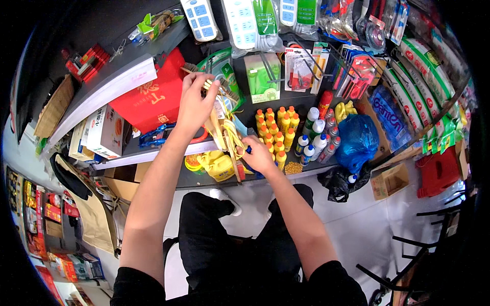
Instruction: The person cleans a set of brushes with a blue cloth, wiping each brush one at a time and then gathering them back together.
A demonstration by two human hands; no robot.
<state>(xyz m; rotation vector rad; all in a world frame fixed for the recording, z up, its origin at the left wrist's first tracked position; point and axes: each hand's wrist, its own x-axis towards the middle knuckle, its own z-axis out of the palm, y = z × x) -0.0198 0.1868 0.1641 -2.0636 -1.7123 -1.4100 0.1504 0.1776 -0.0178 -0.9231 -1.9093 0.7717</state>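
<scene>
My left hand (200,97) is raised over the shelf, fingers closed around the upper end of a bundle of pale wooden-looking pieces and yellow cords (223,133). Its exact kind is hard to make out. Lower down and to the right, my right hand (258,154) has its fingers bent around the bundle's lower end; the palm side is hidden. Behind the bundle hangs a green package (224,69). Below it lie yellow plastic jugs (218,164). Several yellow bottles with orange caps (278,132) stand just right of my right hand.
A red gift bag (153,97) and white boxes (105,131) stand left of my left forearm. White spray cans (317,140), a blue plastic bag (358,136) and a black bag (341,184) are to the right. Power strips (200,19) hang at the back, with metal hooks (311,61) sticking out.
</scene>
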